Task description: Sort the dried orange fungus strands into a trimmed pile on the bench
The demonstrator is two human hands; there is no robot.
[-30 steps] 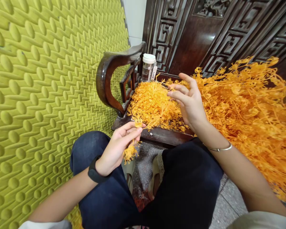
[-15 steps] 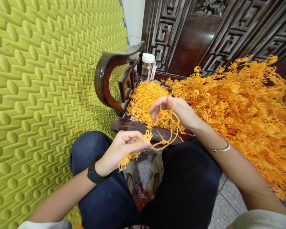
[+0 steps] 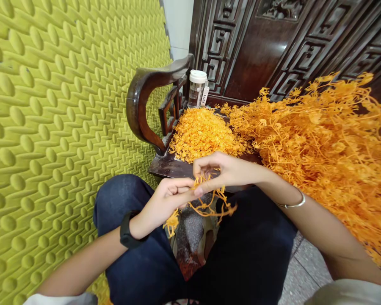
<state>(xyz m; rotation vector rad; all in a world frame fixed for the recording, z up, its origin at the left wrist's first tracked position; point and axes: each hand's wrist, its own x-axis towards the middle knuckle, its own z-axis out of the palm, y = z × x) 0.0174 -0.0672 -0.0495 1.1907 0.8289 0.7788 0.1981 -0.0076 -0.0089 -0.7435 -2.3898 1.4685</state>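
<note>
My left hand point(image 3: 165, 201), with a black band at the wrist, is closed on a small bunch of orange plastic sprigs point(image 3: 173, 220) that hangs below the fingers. My right hand point(image 3: 224, 171), wearing a thin bangle, pinches a branched orange sprig point(image 3: 214, 203) right against the left fingertips, above my knees. Behind them, a low heap of small orange pieces point(image 3: 203, 133) lies on the dark wooden chair seat point(image 3: 169, 167). A far bigger tangle of long orange sprigs point(image 3: 324, 148) fills the right side.
A white-capped clear jar point(image 3: 197, 88) stands at the back corner of the seat, beside the curved wooden armrest point(image 3: 146, 97). A yellow-green padded wall point(image 3: 51, 127) runs along the left. Carved dark wood panels point(image 3: 273, 38) rise behind. My legs in dark trousers point(image 3: 250, 245) are below.
My right hand came back from the heap on the seat with a long orange sprig and now meets the left hand over my knees. The left hand has barely moved.
</note>
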